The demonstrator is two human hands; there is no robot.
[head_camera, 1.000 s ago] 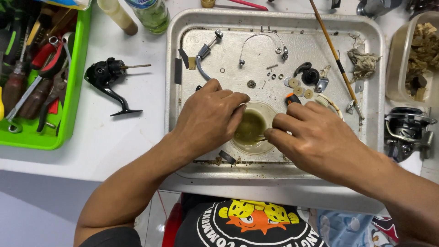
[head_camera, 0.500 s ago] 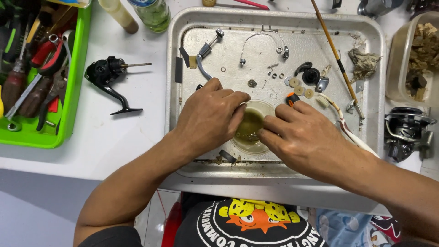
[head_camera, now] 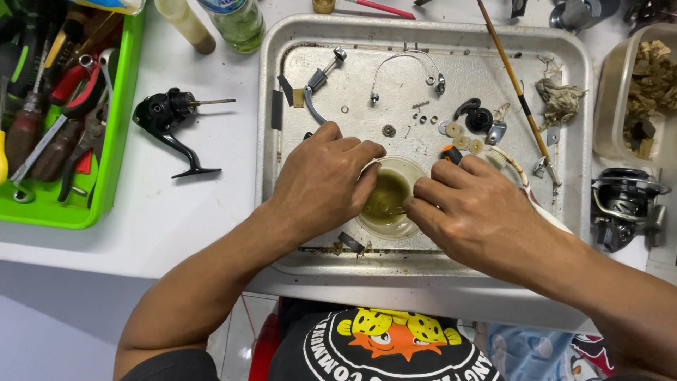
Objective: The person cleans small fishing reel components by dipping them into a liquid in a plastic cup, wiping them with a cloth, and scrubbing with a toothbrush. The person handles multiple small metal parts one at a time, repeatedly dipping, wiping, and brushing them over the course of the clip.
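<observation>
A small clear cup (head_camera: 390, 198) with murky olive liquid stands in the near middle of a metal tray (head_camera: 572, 106). My left hand (head_camera: 321, 180) curls against the cup's left side, fingers on its rim. My right hand (head_camera: 469, 212) rests at the cup's right side, fingertips pinched at the rim around something small that I cannot make out. A tool with an orange and black handle (head_camera: 449, 153) and a white cord (head_camera: 518, 173) lie partly under my right hand.
Loose reel parts lie on the tray: a wire bail (head_camera: 405, 67), a crank handle (head_camera: 321, 77), washers (head_camera: 462, 137), a black knob (head_camera: 478, 118), a thin brush (head_camera: 515, 88). A black reel body (head_camera: 169, 116) lies left, beside a green tool tray (head_camera: 106, 162). Another reel (head_camera: 624, 204) sits right.
My right hand has slid left and closer to the cup, fingertips now pinched at its rim. The left hand has stayed at the cup's side.
</observation>
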